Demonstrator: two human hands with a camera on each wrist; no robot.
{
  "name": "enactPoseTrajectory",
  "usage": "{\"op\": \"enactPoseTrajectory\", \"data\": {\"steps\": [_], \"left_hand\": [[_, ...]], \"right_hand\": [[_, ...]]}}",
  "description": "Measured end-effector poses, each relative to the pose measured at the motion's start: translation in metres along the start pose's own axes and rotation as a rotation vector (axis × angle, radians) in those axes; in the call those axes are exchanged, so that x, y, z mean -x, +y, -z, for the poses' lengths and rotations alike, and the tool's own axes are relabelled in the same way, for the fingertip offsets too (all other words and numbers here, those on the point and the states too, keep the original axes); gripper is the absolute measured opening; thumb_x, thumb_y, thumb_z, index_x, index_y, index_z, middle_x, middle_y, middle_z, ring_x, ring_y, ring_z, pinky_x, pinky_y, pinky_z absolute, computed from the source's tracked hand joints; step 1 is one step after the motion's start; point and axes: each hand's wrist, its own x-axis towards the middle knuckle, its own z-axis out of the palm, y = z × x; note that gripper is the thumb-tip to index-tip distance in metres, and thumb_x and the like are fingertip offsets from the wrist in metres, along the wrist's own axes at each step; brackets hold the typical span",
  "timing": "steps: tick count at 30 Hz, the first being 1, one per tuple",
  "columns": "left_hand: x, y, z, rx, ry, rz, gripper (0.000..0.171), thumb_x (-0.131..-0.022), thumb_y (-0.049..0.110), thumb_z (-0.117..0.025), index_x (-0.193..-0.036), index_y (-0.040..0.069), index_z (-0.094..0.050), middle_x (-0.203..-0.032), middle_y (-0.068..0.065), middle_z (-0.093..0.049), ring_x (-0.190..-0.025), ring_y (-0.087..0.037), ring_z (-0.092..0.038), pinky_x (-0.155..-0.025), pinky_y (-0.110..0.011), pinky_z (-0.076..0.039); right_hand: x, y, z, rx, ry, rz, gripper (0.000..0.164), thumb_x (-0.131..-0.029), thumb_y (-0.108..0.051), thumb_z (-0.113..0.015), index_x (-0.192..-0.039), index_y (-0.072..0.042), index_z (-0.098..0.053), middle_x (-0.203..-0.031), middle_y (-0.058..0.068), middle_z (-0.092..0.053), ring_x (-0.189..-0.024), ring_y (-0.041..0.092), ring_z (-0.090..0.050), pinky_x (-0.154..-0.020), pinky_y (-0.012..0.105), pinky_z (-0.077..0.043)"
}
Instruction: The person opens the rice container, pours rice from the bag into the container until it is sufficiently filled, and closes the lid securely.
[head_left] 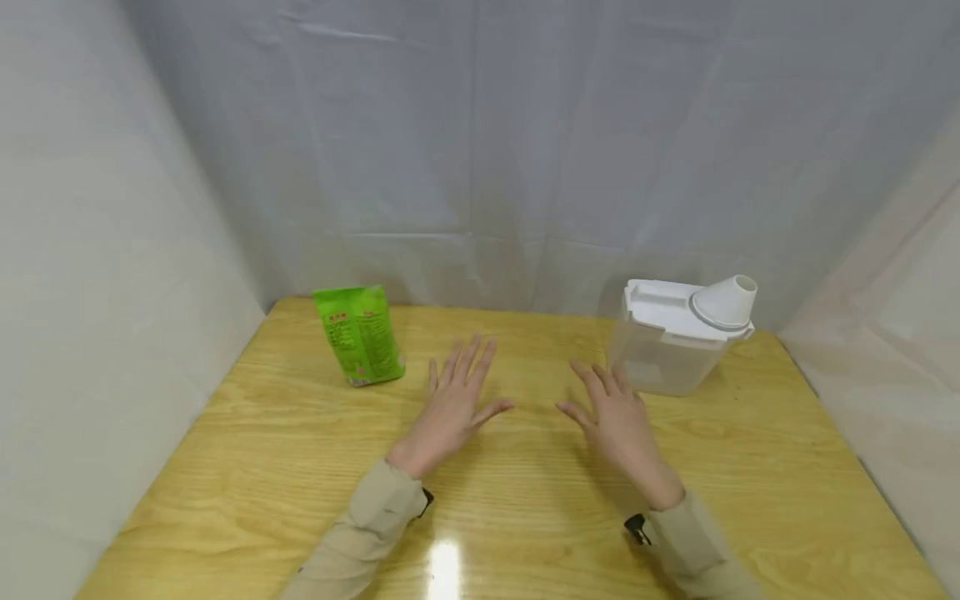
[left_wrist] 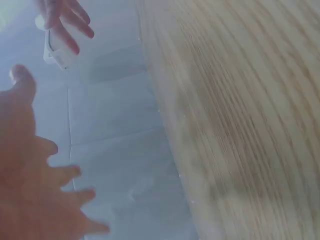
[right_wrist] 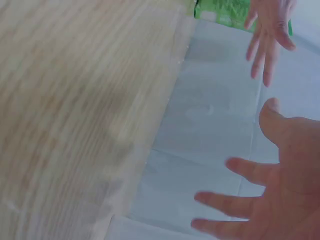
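Observation:
My left hand hovers over the middle of the table with fingers spread, holding nothing. To its upper left stands a bright green printed bag, a short way off from the fingertips. My right hand is held out with its fingers apart and nothing in them. Just beyond it is a clear plastic storage container with a white lid and a white cone-shaped spout; the fingertips overlap its lower left side in the head view. In the right wrist view the green bag shows partly behind the left hand.
The wooden table reaches back to a grey sheet hung behind it. White sheets close off the left and right sides. Both forearms wear beige sleeves, with a black strap at each wrist.

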Motion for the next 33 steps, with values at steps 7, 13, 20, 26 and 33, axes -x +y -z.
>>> {"op": "enactPoseTrajectory", "data": {"steps": [7,13,20,26,33], "left_hand": [[-0.015,0.009,0.002,0.146,0.009,-0.089,0.049,-0.108,0.033,-0.051,-0.148,0.005,-0.048,-0.145,-0.013,-0.055,-0.133,-0.029,-0.053,-0.112,-0.045,-0.043],[-0.038,0.028,0.004,0.135,0.071,-0.138,0.030,-0.107,0.028,-0.053,-0.129,0.012,-0.067,-0.123,-0.003,-0.070,-0.105,-0.016,-0.068,-0.085,-0.033,-0.058],[-0.066,0.052,0.008,0.141,0.143,-0.188,0.026,-0.106,0.024,-0.055,-0.122,0.010,-0.070,-0.114,-0.003,-0.074,-0.096,-0.014,-0.070,-0.076,-0.030,-0.059],[-0.087,0.064,0.005,0.132,0.170,-0.178,0.029,-0.107,0.026,-0.054,-0.125,0.009,-0.069,-0.113,-0.003,-0.074,-0.100,-0.015,-0.070,-0.080,-0.031,-0.059],[-0.106,0.078,-0.006,0.128,0.105,-0.105,0.045,-0.108,0.034,-0.050,-0.143,0.006,-0.055,-0.132,-0.009,-0.066,-0.116,-0.023,-0.065,-0.096,-0.036,-0.055]], "right_hand": [[-0.004,0.016,0.011,-0.076,0.246,0.040,0.029,-0.093,-0.027,-0.076,-0.116,-0.011,-0.075,-0.104,0.016,-0.076,-0.054,0.026,-0.062,-0.038,0.029,-0.036],[-0.008,0.035,0.030,-0.125,0.446,0.083,0.015,-0.093,-0.017,-0.075,-0.101,-0.005,-0.076,-0.093,0.013,-0.077,-0.076,0.032,-0.073,-0.060,0.044,-0.058],[-0.009,0.057,0.058,-0.109,0.541,-0.057,0.019,-0.098,-0.018,-0.069,-0.100,0.000,-0.072,-0.093,0.018,-0.076,-0.074,0.036,-0.073,-0.063,0.045,-0.058],[-0.007,0.079,0.077,-0.042,0.615,-0.167,0.023,-0.100,-0.025,-0.066,-0.101,-0.002,-0.071,-0.094,0.016,-0.076,-0.075,0.035,-0.073,-0.061,0.006,-0.033],[-0.005,0.107,0.089,0.021,0.678,-0.258,0.030,-0.101,-0.028,-0.064,-0.110,0.000,-0.065,-0.101,0.018,-0.071,-0.084,0.038,-0.070,-0.060,0.023,-0.037]]}}
